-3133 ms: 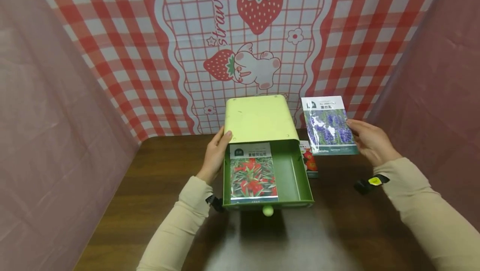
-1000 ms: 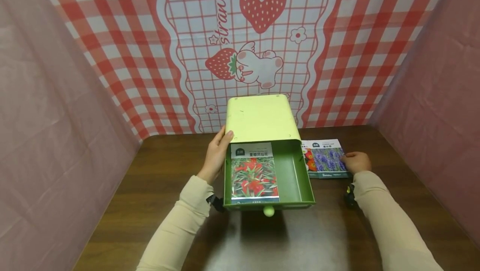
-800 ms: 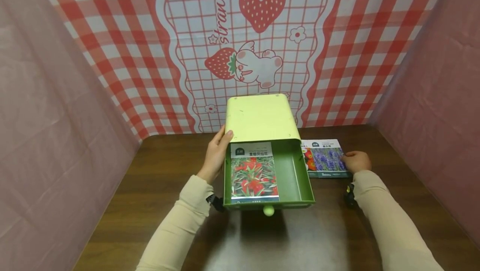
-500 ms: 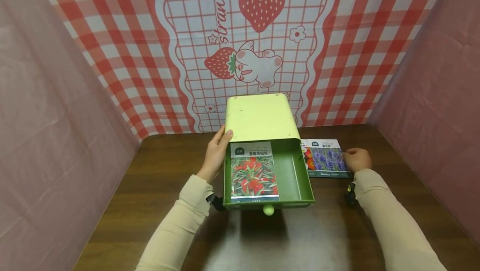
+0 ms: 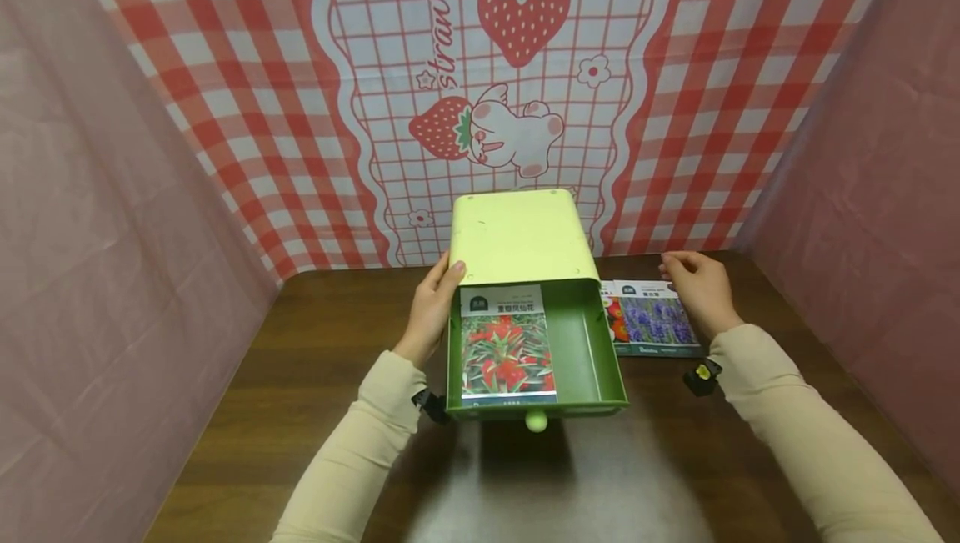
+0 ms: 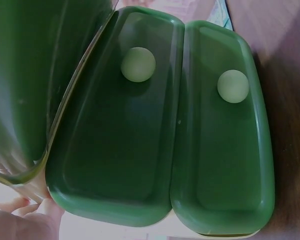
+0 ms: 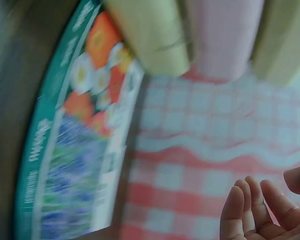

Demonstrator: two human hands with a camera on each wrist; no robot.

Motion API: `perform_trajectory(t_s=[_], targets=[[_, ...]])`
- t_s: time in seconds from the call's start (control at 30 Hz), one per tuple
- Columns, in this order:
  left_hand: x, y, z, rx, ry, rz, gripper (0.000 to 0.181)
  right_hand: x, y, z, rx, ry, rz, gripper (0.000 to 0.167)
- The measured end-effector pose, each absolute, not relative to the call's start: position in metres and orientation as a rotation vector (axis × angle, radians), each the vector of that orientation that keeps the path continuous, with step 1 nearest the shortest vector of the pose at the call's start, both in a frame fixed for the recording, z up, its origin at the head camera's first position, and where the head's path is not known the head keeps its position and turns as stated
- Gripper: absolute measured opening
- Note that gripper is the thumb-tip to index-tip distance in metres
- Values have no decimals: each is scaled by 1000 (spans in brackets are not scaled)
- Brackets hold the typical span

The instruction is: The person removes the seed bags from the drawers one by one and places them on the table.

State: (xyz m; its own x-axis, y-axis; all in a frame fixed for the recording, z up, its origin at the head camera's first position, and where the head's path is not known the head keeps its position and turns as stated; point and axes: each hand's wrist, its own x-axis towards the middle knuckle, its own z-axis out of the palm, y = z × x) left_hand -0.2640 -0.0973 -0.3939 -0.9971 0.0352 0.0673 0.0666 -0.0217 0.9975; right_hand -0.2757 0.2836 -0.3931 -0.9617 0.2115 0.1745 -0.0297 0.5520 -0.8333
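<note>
A light-green drawer cabinet [image 5: 521, 234] stands at the middle of the table with its top drawer [image 5: 577, 359] pulled out. In that drawer lies a seed packet with red flowers [image 5: 506, 351]. My left hand [image 5: 429, 309] rests against the cabinet's left side, thumb at the front top corner. Right of the cabinet, a seed packet with purple lavender [image 5: 656, 322] lies on the table, overlapping a packet with orange flowers [image 5: 617, 322], which is partly hidden by the drawer. Above the lavender packet's right side is my right hand [image 5: 701, 289], holding nothing; the right wrist view shows its fingers [image 7: 275, 207] loosely bent.
Two lower drawers [image 6: 115, 135] with round knobs appear in the left wrist view, both pushed in. The top drawer's knob [image 5: 536, 420] sticks out toward me over the wooden table [image 5: 300, 418]. A checked strawberry cloth [image 5: 517, 93] hangs behind, with pink curtains [image 5: 870, 193] at the sides.
My right hand lowered the lavender packet onto the table beside the cabinet, let go of it, and has now lifted and moved slightly back toward the cloth. The left hand stays on the cabinet.
</note>
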Motion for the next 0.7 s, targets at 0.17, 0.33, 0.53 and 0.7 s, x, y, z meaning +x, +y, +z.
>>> perform_trajectory(t_s=[0.17, 0.33, 0.53, 0.7], targets=[[-265, -97, -394, -99, -2173, -2242, 66, -258, 259, -362, 20, -2534, 1308, 47], [-266, -98, -394, -99, -2175, -2246, 64, -235, 231, -340, 219, -2546, 1153, 42], [-265, -98, -395, -96, -2173, -2237, 66, -213, 202, -330, 501, -2468, 1029, 29], [-265, -97, -395, -108, -2166, -2249, 67, -202, 181, -334, 706, -2396, 903, 25]])
